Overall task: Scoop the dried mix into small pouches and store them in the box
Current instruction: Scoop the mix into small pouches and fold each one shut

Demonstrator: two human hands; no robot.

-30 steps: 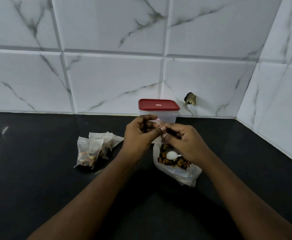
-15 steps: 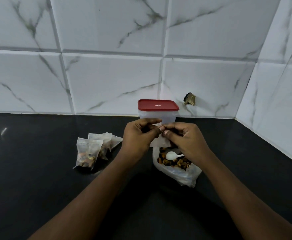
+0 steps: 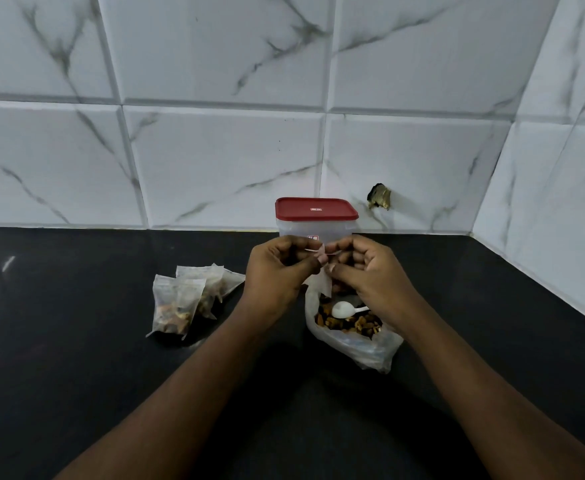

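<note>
Pouch (image 3: pixel 320 284), seemingly unfilled, is being pinched by left hand (image 3: pixel 277 271) and right hand (image 3: pixel 374 275); filled pouches (image 3: pixel 187 299) are lying leftward, outside the lidded box (image 3: pixel 319 227) behind.

Left hand (image 3: pixel 277 271) and right hand (image 3: pixel 374 271) together just before the box (image 3: pixel 315 227), fingers curled, both pinching a small pouch (image 3: pixel 320 285).

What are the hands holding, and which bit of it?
The left hand and right hand both pinch a small pouch by its top edge.
</note>
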